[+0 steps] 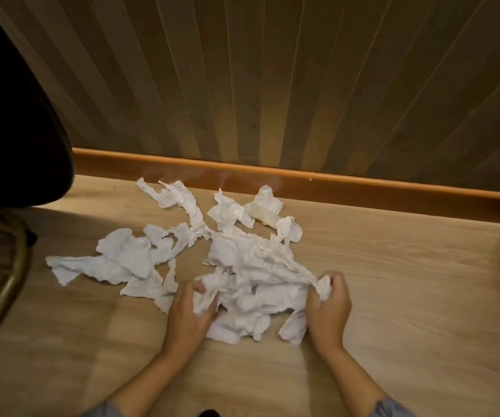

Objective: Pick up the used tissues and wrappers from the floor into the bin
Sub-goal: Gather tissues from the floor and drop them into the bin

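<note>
A: Fingers point(202, 288) of left hand point(187, 314) curled into a wad of tissue, near-left edge of the main heap. Right hand point(328, 305) same, pinching a twisted tail of tissue on the near-right edge.

B: Why both sides at once?

A: Prob. to bunch the tissues point(251, 275) together, one scoop vs. many trips. Paper's light and crumpled, so squeezing inward should hold it w/o bits dropping. That's my read, not sth shown.

B: Where's the rest?

A: All on the floor point(408, 266). Main heap sits btwn the hands; a second flatter spread point(116, 260) lies to its left, touching it. Smaller scraps point(260, 206) further out, near the skirting board point(363, 188). One there looks stiffer, maybe a wrapper, can't tell.

B: Bin?

A: Not in view. Nothing binned yet as far as I can judge.

B: Room?

A: Pale wood-look floor, orange-brown skirting board, wall point(272, 85) of vertical panels in mixed browns. Dark rounded shape point(11, 115) top left w/ brass-coloured tubing point(14, 266) under it, likely a chair. Dim warm light.
</note>
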`<state>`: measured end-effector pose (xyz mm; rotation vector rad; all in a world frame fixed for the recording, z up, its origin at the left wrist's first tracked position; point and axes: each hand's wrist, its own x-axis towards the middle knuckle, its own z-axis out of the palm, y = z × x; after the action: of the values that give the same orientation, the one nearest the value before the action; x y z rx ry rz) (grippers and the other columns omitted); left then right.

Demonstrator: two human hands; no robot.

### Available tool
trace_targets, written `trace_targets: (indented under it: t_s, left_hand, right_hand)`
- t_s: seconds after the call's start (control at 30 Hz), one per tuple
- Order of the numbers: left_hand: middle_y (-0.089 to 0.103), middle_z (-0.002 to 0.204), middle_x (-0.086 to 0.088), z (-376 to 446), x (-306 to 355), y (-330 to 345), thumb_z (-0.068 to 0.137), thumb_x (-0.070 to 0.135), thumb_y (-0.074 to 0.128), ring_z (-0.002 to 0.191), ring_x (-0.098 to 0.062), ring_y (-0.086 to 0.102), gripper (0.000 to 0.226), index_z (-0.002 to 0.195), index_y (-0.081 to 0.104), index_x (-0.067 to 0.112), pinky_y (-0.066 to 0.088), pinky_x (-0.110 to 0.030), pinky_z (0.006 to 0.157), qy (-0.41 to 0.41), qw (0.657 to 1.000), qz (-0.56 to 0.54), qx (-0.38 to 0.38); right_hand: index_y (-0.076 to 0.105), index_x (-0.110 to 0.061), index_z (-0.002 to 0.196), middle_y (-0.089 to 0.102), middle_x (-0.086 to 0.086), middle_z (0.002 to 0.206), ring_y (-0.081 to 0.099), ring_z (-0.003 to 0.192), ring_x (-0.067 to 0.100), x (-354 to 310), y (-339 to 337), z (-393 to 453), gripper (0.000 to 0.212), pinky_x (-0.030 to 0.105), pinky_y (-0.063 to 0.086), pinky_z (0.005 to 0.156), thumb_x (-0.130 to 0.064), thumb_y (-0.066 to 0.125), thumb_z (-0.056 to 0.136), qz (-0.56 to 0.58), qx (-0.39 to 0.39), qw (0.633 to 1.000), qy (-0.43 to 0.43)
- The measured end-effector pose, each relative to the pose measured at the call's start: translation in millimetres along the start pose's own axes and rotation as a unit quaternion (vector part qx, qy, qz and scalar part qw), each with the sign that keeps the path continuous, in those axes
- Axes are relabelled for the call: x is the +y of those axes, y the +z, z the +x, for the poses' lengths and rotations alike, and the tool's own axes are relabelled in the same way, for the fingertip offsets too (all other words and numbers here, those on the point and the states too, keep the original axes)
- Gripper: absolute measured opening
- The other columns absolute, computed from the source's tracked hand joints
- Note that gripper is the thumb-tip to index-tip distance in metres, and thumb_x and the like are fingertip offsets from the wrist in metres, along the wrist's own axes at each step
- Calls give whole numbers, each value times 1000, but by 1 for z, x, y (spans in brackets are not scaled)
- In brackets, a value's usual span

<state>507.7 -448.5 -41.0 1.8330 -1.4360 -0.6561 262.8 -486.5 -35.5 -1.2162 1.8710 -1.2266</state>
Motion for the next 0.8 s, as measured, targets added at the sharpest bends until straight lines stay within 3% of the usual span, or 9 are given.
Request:
trace_targets:
  t_s: [0.07,0.13,0.27,0.37,0.47,0.53,0.63,0.73,0.8]
  left_hand:
    - [59,101,0,16,14,-6,78,16,76,97,-18,58,39,103,48,23,44,-20,80,-20,998,-34,50]
    - [59,110,3,32,36,-14,80,7,72,102,-8,56,44,113,49,25,45,-17,86,-21,993,-73,91]
    - [56,112,0,54,67,-23,78,4,55,107,-3,52,37,108,64,24,39,-8,92,31,984,-98,143]
    - [57,114,-2,58,74,-24,77,1,47,114,1,48,38,100,71,19,37,-9,95,44,981,-100,159]
    - [66,98,2,52,74,-21,80,-3,45,102,3,56,33,94,72,11,46,-17,89,78,978,-105,165]
    - [66,94,7,43,68,-16,82,5,46,96,-1,59,27,91,69,14,50,-25,84,79,981,-107,142]
    - [64,90,11,26,45,-4,84,35,54,90,-4,59,20,91,68,21,51,-37,80,75,994,-38,76]
    - [56,89,7,5,22,12,71,58,68,82,-7,52,44,89,67,18,45,-22,74,76,996,48,23]
    - [51,103,1,-8,10,20,62,57,78,97,-11,48,50,88,65,18,43,-19,79,79,994,75,-16]
  right_hand:
    - [65,-14,100,55,4,100,51,83,8,-14,-2,18,30,5,39,78,5,54,80,9,41,999,11]
    - [71,-12,100,55,6,104,56,87,14,-28,-5,38,39,0,38,76,14,50,80,33,85,995,26]
    - [73,-11,81,68,10,90,65,87,24,-52,-15,68,35,23,52,75,8,45,72,91,118,989,-14]
    - [64,-14,64,63,9,70,61,72,25,-66,-29,80,34,26,46,63,9,39,62,85,135,984,-82]
    - [60,-10,58,55,10,61,52,61,25,-63,-44,88,30,33,37,53,12,40,64,23,164,975,-148]
    - [61,-8,60,55,7,63,51,59,25,-52,-50,88,26,32,35,51,7,39,64,-21,153,975,-158]
    - [70,-12,78,64,6,79,58,72,27,-26,-50,75,32,26,35,55,-5,39,68,-87,92,986,-112]
    - [66,-22,118,63,6,107,59,93,28,0,-47,52,40,29,39,70,-15,53,81,-143,28,989,-4]
    - [51,-28,137,55,5,112,58,96,28,14,-47,38,59,31,39,72,-30,65,80,-210,-3,977,26]
